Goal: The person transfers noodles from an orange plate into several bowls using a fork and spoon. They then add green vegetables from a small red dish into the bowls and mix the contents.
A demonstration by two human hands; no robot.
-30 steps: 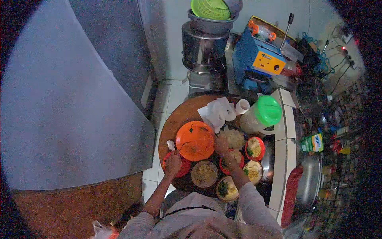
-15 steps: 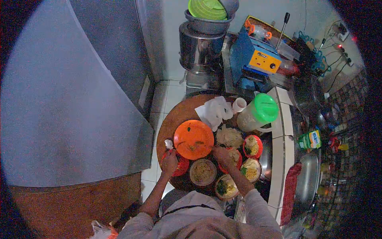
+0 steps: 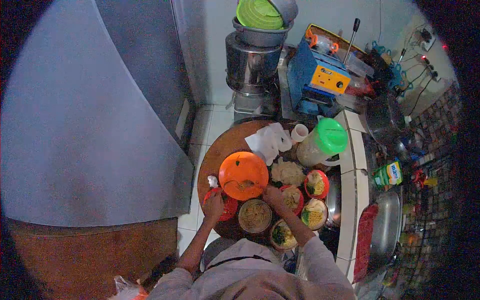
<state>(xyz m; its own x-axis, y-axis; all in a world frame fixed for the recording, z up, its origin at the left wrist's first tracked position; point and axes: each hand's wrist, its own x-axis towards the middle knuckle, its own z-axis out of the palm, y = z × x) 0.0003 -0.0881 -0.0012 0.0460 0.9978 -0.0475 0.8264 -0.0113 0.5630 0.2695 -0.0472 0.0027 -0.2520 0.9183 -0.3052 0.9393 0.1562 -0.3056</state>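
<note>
On the round brown table (image 3: 212,150), an orange plate (image 3: 243,175) holds a few scraps of food. My left hand (image 3: 214,205) is at a red bowl (image 3: 229,208), left below the plate, its fingers too small and dark to read. My right hand (image 3: 273,196) is by the plate's lower right edge, its fingertips unclear. It lies between the plate and a red bowl of food (image 3: 292,199). A bowl of brownish food (image 3: 255,216) stands between my hands. Bowls with noodles and greens (image 3: 284,235), (image 3: 314,214) stand at the right.
A pitcher with a green lid (image 3: 331,136), a white cup (image 3: 299,132), white tissue (image 3: 270,142) and a clear bag (image 3: 287,173) stand or lie at the back. Beyond is a blue machine (image 3: 320,75). A tiled ledge (image 3: 354,190) runs along the right.
My right hand has shifted slightly left and down along the plate's edge. My left hand has barely moved. The camera view has shifted a little.
</note>
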